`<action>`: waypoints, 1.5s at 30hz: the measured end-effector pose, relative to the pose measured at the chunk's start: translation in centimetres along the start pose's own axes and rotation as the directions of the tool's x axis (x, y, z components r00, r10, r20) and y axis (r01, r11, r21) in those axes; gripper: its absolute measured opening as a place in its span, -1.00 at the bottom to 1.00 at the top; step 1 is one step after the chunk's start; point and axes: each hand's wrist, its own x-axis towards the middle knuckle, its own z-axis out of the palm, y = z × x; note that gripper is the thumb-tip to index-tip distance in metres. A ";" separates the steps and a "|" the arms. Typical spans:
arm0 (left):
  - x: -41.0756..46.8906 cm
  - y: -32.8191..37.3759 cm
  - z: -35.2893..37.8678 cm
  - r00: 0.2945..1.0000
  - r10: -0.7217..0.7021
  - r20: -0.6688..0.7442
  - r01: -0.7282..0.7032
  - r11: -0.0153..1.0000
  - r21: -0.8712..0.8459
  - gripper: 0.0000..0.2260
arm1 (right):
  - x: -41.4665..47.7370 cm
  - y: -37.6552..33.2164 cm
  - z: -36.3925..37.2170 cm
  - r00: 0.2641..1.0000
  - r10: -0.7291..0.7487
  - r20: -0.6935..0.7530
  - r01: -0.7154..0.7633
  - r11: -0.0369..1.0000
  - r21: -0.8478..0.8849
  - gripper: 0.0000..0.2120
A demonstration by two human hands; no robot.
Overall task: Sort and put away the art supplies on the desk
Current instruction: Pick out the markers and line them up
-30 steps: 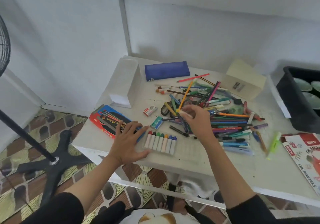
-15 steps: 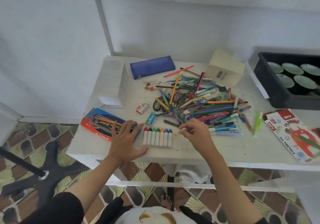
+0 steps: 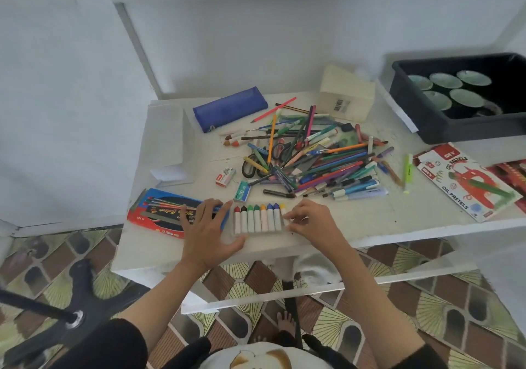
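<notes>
Both bare forearms reach forward; the left hand (image 3: 209,233) lies flat, fingers spread, while the right hand (image 3: 314,223) pinches a yellow crayon (image 3: 282,206) with curled fingers.

Person's wearing a black long-sleeve top, with the left sleeve (image 3: 108,343) and right sleeve (image 3: 421,360) both ending around the elbow. Forearms are bare from there down to the left grip (image 3: 207,234) and right grip (image 3: 310,223). Near the bottom edge there's a white shirt front (image 3: 216,364) with a cat-ish print (image 3: 242,358) in orange-brown patches. A bare foot (image 3: 284,323) shows on the tiled floor, toes visible.
</notes>
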 end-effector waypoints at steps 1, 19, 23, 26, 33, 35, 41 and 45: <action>0.0 0.0 0.0 1.000 0.000 0.007 0.000 1.000 -0.002 -0.30 | 0.0 0.0 0.3 1.000 0.005 -0.010 -0.005 1.000 -0.005 -0.81; 0.0 -0.1 -0.1 1.000 -0.001 0.011 0.002 1.000 -0.023 -0.31 | 1.1 -0.5 0.8 0.982 0.190 0.002 -0.190 0.981 -0.026 -0.79; 0.0 0.0 -0.1 1.000 -0.006 0.002 0.006 1.000 -0.029 -0.31 | 1.8 -0.6 0.3 0.977 0.202 0.067 -0.198 0.978 -0.059 -0.78; 0.0 0.0 -0.1 1.000 -0.009 0.003 0.010 0.999 -0.037 -0.32 | 2.4 -0.7 -0.1 0.978 0.181 0.102 -0.167 0.977 -0.131 -0.88; 0.0 0.0 -0.3 1.000 -0.014 0.010 0.014 0.999 -0.053 -0.32 | 5.9 -2.6 -1.6 0.996 0.075 0.057 -0.059 0.965 -0.254 -0.90; -0.1 0.0 -0.3 0.999 -0.020 0.026 0.021 0.998 -0.051 -0.32 | 7.8 -3.4 -2.1 0.997 0.043 0.069 -0.024 0.964 -0.263 -0.92; -0.2 0.0 -0.4 0.998 -0.040 0.051 0.043 0.996 -0.074 -0.32 | 15.0 -5.1 -3.3 0.995 -0.082 0.057 0.095 0.955 -0.281 -0.87; -0.1 0.1 -0.6 0.996 -0.057 0.063 0.063 0.993 -0.100 -0.32 | 20.7 -5.9 -2.6 0.982 -0.141 0.125 0.175 0.928 -0.329 -0.86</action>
